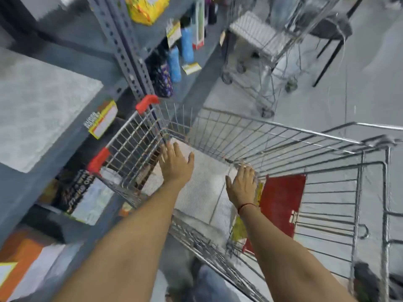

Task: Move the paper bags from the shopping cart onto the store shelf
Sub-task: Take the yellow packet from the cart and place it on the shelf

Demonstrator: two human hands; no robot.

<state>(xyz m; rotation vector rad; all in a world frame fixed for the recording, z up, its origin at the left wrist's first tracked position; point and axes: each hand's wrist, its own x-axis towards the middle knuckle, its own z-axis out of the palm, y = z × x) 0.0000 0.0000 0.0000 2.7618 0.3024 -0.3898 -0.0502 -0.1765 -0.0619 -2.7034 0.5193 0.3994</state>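
Reaching: you have both arms down inside the shopping cart (272, 136), hands over the pale paper bags (200, 192) lying flat on its floor.
Left hand: your left hand (175, 164) is open, palm down, fingers loosely spread and thumb out — over the far end of the bags, near the front wall of the basket; contact cannot be told through the blur.
Right hand: your right hand (242, 184) is open too, fingers together and pointing forward at the bags' right edge, pinching nothing that shows.
Task's thing: the bags are in the cart, none lifted yet; beside them stand a red folder-like item (281, 199) and a yellow packet (238, 229), just right of your right wrist.
Destination: the grey store shelf (50, 110) sits to your left, its nearest level carrying a pale slab-like stack; lower levels are crowded with boxes.
Risk one: a flat stack gripped only at the edges will likely sag or fan apart — get fingers under it before lifting.
Risk two: your right hand may scoop up the yellow packet with the bags, since it is just beside them.
Risk three: swinging left, the load could catch the cart's wire rim or its red corner guards (146, 103).
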